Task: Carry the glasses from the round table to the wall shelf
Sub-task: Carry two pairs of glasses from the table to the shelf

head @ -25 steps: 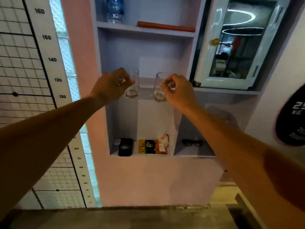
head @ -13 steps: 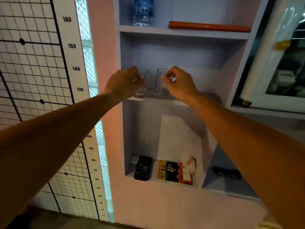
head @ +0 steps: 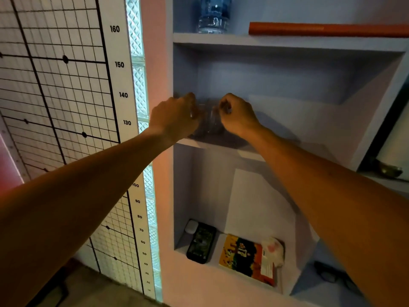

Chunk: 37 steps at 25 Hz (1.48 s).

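Two clear drinking glasses stand side by side on the middle board of the wall shelf, close to its left wall. My left hand grips the left glass from the side and hides most of it. My right hand pinches the rim of the right glass, whose lower body shows between the two hands. Both glass bases sit at the board's level; whether they touch it I cannot tell.
The top board carries a blue water bottle and an orange tube. On the bottom board lie a phone, a colourful book and spectacles. A height chart covers the wall at left.
Both hands have carried the glasses forward and down into the middle shelf bay. The camera has closed in on the shelf, and the glasses now sit deeper inside it.
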{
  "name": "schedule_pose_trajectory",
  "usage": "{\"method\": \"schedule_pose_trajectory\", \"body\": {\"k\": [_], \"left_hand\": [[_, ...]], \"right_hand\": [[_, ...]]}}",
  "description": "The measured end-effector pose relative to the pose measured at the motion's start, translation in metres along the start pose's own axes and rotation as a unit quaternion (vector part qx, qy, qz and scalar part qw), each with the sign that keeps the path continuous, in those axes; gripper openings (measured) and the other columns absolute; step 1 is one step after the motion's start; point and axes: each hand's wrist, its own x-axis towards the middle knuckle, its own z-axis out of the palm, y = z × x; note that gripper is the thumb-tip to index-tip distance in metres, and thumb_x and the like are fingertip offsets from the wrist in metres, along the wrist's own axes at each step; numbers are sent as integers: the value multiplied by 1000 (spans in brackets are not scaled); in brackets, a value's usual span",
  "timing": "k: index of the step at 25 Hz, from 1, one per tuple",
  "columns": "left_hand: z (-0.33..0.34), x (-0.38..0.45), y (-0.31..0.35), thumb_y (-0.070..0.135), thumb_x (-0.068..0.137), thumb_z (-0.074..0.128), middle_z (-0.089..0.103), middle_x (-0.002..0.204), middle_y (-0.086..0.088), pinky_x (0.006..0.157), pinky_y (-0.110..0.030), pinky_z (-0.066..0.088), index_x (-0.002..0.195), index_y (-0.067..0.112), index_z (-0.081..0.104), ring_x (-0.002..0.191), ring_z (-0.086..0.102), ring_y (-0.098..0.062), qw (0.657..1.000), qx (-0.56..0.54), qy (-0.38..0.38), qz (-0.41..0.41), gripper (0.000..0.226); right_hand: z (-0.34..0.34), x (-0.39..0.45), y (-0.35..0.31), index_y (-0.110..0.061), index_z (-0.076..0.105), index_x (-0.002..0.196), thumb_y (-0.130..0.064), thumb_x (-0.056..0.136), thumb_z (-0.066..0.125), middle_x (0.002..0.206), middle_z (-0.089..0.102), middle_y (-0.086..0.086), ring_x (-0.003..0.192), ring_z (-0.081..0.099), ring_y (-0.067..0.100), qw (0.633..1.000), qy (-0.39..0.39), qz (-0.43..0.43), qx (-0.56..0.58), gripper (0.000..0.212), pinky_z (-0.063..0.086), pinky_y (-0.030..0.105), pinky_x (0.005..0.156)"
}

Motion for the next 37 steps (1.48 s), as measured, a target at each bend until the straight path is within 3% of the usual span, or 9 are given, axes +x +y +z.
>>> {"method": "schedule_pose_trajectory", "body": {"k": [4, 9, 20, 24, 28, 31, 33, 35, 37], "left_hand": [[1, 7, -1, 56, 89, 54, 71, 94, -10, 68, -31, 43, 120, 17, 50, 78, 69, -32, 991, 117, 39, 49, 50], [1, 9, -3, 52, 90, 55, 69, 100, -12, 75, -35, 49, 121, 17, 48, 84, 70, -35, 992, 118, 37, 36, 48], [5, 14, 1, 43, 89, 62, 69, 107, -11, 82, -39, 54, 124, 19, 48, 89, 69, -35, 993, 110, 34, 7, 45], [6, 11, 1, 41, 90, 62, 69, 104, -11, 79, -38, 54, 126, 19, 45, 87, 69, -35, 993, 118, 29, -1, 46], [5, 9, 2, 33, 89, 64, 69, 99, -11, 75, -35, 52, 126, 19, 43, 79, 67, -32, 994, 103, 13, -22, 44], [2, -5, 0, 28, 88, 64, 65, 88, -8, 66, -29, 46, 128, 19, 39, 68, 61, -23, 998, 53, -8, -34, 48], [-3, -24, -8, 29, 89, 64, 65, 84, -1, 62, -24, 45, 129, 21, 38, 63, 62, -18, 999, 15, -18, -36, 49], [-11, -46, -20, 38, 89, 64, 69, 86, 6, 61, -21, 46, 123, 24, 44, 57, 62, -8, 998, -14, -23, -55, 42], [-16, -82, -40, 44, 88, 64, 72, 85, 7, 63, -25, 53, 110, 24, 54, 57, 67, -7, 992, -29, -57, -113, 32]], "right_hand": [[13, 16, 3, -12, 63, 104, -14, 86, 66, 98, 66, 6, 92, 61, 24, 999, 7, 8, 44, 19, 46, 29, 75], [25, 27, 7, -10, 62, 104, -9, 82, 70, 102, 66, 15, 91, 62, 27, 994, 54, 26, 91, 24, 56, 45, 84], [27, 29, -2, -15, 61, 102, -2, 80, 61, 104, 70, 13, 96, 66, 30, 989, 60, 83, 108, 26, 56, 39, 84], [23, 26, 0, -13, 68, 107, -1, 82, 61, 112, 71, 10, 105, 66, 26, 992, 14, 80, 100, 28, 50, 27, 88], [18, 17, -3, -13, 69, 112, -3, 86, 59, 115, 71, 9, 108, 65, 25, 993, -13, 70, 97, 29, 43, 21, 81], [18, 1, -6, -15, 68, 107, -3, 84, 56, 111, 71, 7, 103, 66, 23, 988, 13, 89, 126, 29, 46, 22, 78], [19, -13, -16, -15, 66, 99, -9, 84, 54, 103, 71, 5, 95, 65, 21, 984, 75, 78, 139, 21, 46, 24, 74], [23, -27, -32, -14, 63, 93, -17, 85, 53, 95, 69, 5, 83, 61, 17, 978, 129, 31, 161, 13, 45, 25, 68], [41, -53, -49, -13, 61, 90, -21, 85, 53, 85, 68, 5, 75, 62, 14, 972, 115, -35, 204, 13, 51, 24, 66]]}}
